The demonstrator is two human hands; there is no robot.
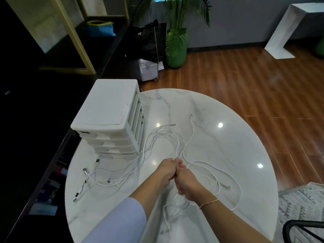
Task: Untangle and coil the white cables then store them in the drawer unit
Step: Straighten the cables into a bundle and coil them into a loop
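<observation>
A round marble counter (pixel 219 109) fills the lower view, standing on a wooden floor (pixel 236 76). At the counter's left rear edge stands a white drawer unit (pixel 105 109), its stacked drawers facing the person. A plant (pixel 177 48) in a green pot stands on the floor beyond, and a patterned rug (pixel 301 204) lies at right.

White cables (pixel 157 137) sprawl in a tangle across the counter's middle: several strands run from the drawer unit's foot toward the plug ends lying at the left front, others loop out to the right and near the front edge.

Both hands meet just above the counter's centre, touching each other. The left hand (pixel 167 170), coming from a pale sleeve (pixel 119 223), has its fingers curled round a bunch of strands that rise from its top. The right hand (pixel 186 183), a thin bracelet (pixel 208 203) on its wrist, is also closed round cable, with loops hanging out below it.
</observation>
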